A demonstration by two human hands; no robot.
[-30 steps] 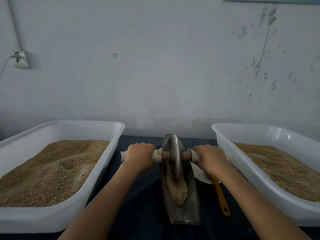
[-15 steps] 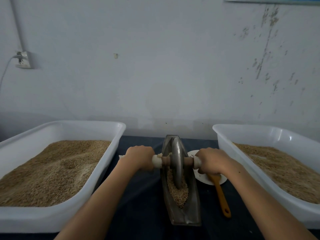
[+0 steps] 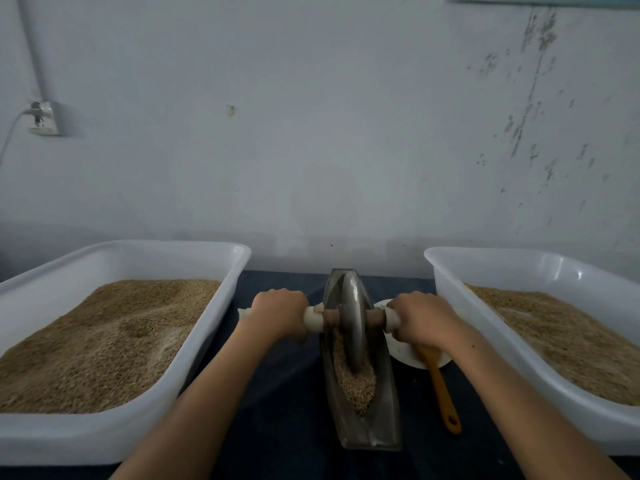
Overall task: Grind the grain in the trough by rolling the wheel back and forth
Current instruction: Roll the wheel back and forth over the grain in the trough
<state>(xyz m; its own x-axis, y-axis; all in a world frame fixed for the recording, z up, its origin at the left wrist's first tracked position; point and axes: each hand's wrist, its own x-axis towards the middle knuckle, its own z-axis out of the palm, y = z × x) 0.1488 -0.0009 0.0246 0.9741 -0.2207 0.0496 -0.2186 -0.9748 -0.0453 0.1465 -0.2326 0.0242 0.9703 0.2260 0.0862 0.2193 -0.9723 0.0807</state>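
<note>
A narrow boat-shaped metal trough [image 3: 382,424] lies lengthwise on the dark table between two tubs. Brown grain [image 3: 356,384] fills its near half. A metal grinding wheel [image 3: 353,320] stands upright in the trough, a little beyond the middle, its lower edge in the grain. A wooden axle with white-wrapped handles runs through the wheel. My left hand [image 3: 277,313] grips the left handle and my right hand [image 3: 420,318] grips the right handle, both with fingers curled over the top.
A large white tub [image 3: 114,434] of grain stands at the left, another white tub [image 3: 512,386] of grain at the right. A small white dish [image 3: 403,353] with a yellow-handled brush [image 3: 441,393] lies between trough and right tub. A wall rises just behind.
The wheel and both hands have rolled toward me along the trough, from its far end to nearer the middle.
</note>
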